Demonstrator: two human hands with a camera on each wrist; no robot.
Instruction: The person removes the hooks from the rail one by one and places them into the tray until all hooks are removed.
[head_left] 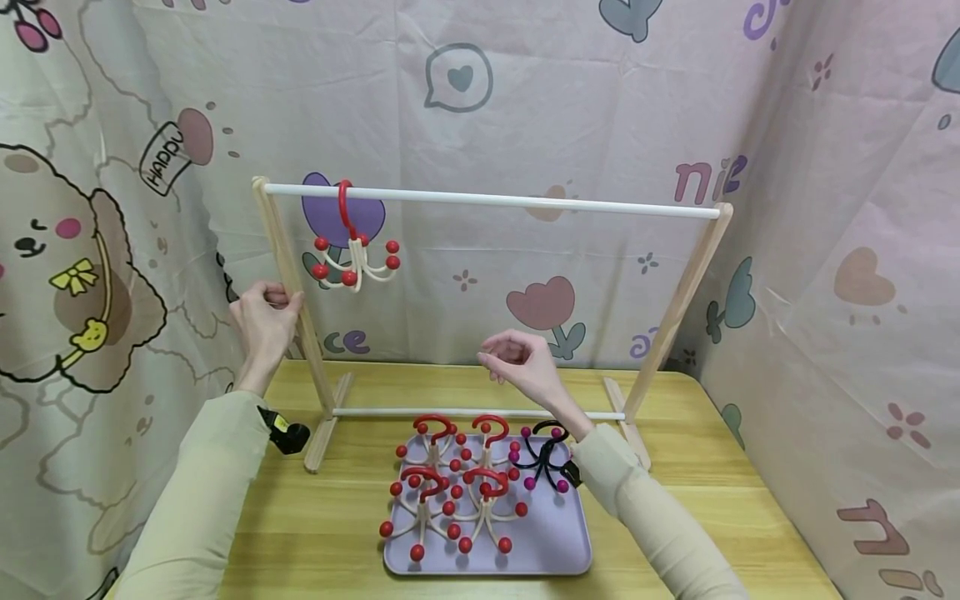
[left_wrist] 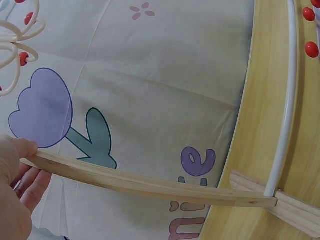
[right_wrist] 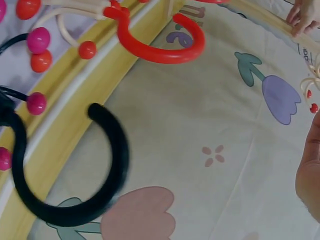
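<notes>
A small wooden rack with a white top rod stands on the table. One cream hanger with a red hook and red balls hangs near the rod's left end. My left hand grips the rack's left post. My right hand hovers in mid-air under the rod, fingers loosely curled, holding nothing. Below it a lilac tray holds several red-hooked hangers and one black hanger with magenta balls; the black hook shows large in the right wrist view.
The wooden table is backed by cartoon-printed curtains on all sides. A lower white crossbar joins the rack's feet just behind the tray. A black wrist strap clip sits at my left sleeve.
</notes>
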